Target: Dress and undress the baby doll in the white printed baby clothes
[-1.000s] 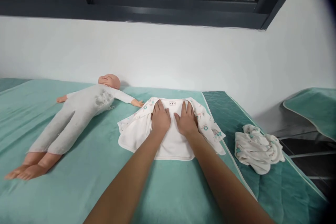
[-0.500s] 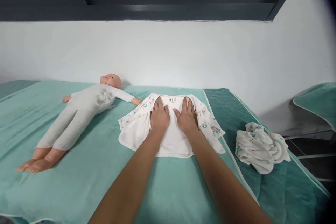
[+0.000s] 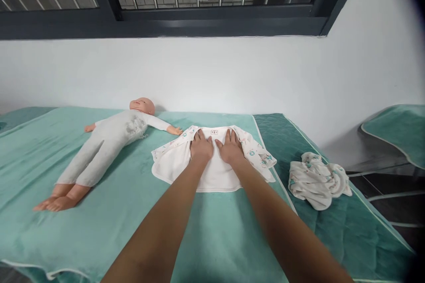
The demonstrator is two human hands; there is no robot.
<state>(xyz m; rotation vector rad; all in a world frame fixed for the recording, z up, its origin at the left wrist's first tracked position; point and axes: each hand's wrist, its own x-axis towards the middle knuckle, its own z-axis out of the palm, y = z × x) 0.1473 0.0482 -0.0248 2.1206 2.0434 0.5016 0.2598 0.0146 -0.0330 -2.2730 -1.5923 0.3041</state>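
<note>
A white baby shirt (image 3: pixel 217 181) with a small printed pattern lies spread open on the green bed cover, its plain inside facing up. My left hand (image 3: pixel 201 147) rests flat on the shirt's inside near the collar, fingers pointing away from me. Beside it, a short gap apart, my right hand (image 3: pixel 229 147) also lies flat with its thumb out. Parts of both front flaps fold outward next to my hands. To the left a baby doll (image 3: pixel 106 130) in a white bodysuit is on its back, one hand close to the shirt's left sleeve.
On the darker green mat (image 3: pixel 348 230) at the right sits a crumpled patterned baby garment (image 3: pixel 315 181). A white wall (image 3: pixel 199 75) rises behind the bed, below a dark-framed barred window (image 3: pixel 212 24). Another green-covered surface (image 3: pixel 398 128) stands at the far right.
The whole view has shifted slightly, showing more of the window. Both hands stay flat on the shirt, with little visible movement; the doll and crumpled garment lie as before.
</note>
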